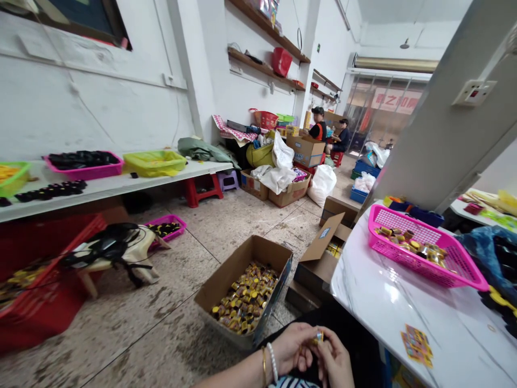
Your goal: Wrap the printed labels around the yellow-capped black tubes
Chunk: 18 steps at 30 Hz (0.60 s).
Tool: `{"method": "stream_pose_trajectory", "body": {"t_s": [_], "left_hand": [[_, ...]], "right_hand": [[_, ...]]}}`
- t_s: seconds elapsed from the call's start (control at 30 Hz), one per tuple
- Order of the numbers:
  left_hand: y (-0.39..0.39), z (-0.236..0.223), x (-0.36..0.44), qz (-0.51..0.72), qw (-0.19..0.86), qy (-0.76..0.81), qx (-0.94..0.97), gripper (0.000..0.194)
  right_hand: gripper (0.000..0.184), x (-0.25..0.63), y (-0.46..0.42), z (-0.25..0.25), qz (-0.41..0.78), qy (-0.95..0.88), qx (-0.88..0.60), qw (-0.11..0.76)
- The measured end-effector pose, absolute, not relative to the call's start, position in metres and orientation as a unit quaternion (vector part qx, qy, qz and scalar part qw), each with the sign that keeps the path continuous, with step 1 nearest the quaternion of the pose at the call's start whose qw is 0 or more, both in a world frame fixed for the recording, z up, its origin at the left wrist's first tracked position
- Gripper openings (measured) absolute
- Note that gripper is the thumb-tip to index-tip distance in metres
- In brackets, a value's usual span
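Low in the view, both hands meet over my lap around one small yellow cylindrical piece [319,336] with a printed wrap; fingers cover most of it. My left hand [291,346], with a white bead bracelet and a gold bangle at the wrist, pinches it from the left. From the right, my right hand [336,358] grips it with thumb and fingers. Just beyond them, an open cardboard box [220,265] on the floor holds many similar small yellow-and-gold pieces [246,299]. Printed yellow stickers [417,345] lie on the white table [375,310] to the right.
A pink basket [428,264] with gold pieces stands on that table. More cardboard boxes [317,269] sit beside it. At left are a red crate [52,328], a small stool [117,250] and a long bench [100,186] with trays. Two people [319,129] sit far back.
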<state>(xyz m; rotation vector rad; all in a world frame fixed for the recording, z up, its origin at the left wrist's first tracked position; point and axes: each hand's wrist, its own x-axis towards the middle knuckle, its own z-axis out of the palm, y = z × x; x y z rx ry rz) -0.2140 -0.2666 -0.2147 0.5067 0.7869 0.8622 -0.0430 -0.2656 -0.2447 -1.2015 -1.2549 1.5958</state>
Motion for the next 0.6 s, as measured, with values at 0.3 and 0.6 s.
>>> {"method": "stream_pose_trajectory", "body": {"t_s": [0.3, 0.6], "left_hand": [[-0.2649, -0.218, -0.2111, 0.396, 0.798, 0.389, 0.234, 0.055], [-0.265, -0.2116, -0.2107, 0.397, 0.798, 0.391, 0.23, 0.053]], "right_hand": [[0.071, -0.0405, -0.2661, -0.2431, 0.624, -0.486, -0.475, 0.386], [0.077, -0.039, -0.2695, -0.2507, 0.617, -0.487, -0.47, 0.403]]}}
